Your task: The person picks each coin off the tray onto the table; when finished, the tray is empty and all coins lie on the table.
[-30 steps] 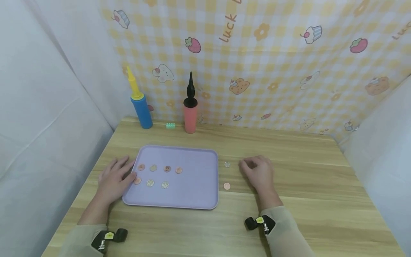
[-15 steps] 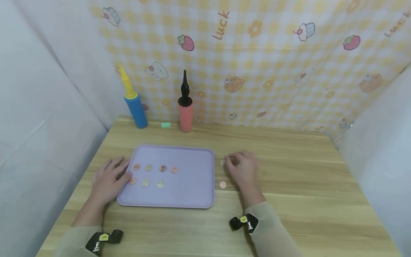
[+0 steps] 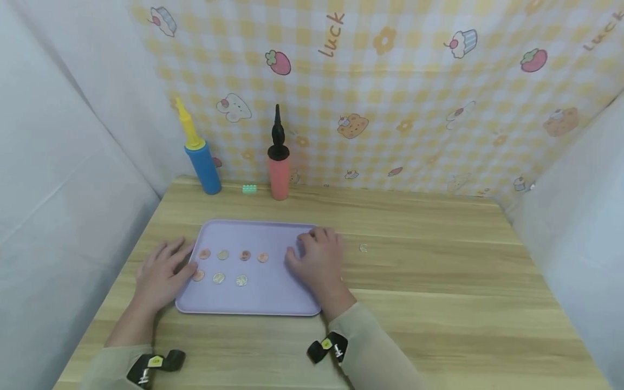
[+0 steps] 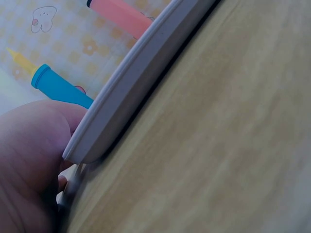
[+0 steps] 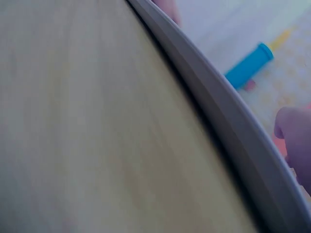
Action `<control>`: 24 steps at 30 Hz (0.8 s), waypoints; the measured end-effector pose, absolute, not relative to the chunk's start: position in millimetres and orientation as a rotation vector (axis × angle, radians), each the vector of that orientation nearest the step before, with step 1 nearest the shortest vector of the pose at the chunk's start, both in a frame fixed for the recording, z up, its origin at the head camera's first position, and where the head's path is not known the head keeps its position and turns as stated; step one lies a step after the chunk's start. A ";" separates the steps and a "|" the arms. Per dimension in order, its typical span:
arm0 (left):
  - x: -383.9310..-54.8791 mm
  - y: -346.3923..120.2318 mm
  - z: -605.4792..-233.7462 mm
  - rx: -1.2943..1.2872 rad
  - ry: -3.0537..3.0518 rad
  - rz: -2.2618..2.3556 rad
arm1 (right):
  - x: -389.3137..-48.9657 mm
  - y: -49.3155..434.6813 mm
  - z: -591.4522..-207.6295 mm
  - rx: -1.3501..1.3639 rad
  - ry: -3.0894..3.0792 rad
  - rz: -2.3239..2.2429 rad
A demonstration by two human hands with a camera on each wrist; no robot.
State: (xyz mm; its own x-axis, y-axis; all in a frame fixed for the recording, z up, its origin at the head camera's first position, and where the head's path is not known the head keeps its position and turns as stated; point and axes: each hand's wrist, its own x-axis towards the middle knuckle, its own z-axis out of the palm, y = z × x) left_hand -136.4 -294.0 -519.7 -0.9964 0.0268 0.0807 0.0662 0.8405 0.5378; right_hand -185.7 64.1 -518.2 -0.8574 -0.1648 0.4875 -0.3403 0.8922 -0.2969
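My left hand lies spread at the left side of the lilac tray. Its thumb rests over the rim near a copper-coloured coin, and its other fingers lie beside the tray. Over the tray's right part, my right hand has thumb and index finger apart, with nothing visible between them. Two rows of coins lie in the tray, including a silvery coin and a copper-coloured coin. Right of the tray, a small silvery coin is on the table. My right wrist mostly hides another coin.
At the back stand a blue pump with a yellow nozzle and a pink pump with a black nozzle. A small green toy brick sits between them. A checked cloth hangs behind the table.
My right hand first reached the silvery coin beside the tray, then moved left over the tray. That coin now lies farther right on the table. My left hand stays at the tray.
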 end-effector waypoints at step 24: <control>-135.8 -295.1 -520.8 -0.069 -2.945 -0.879 | -173.7 38.3 -522.9 0.910 -2.884 0.503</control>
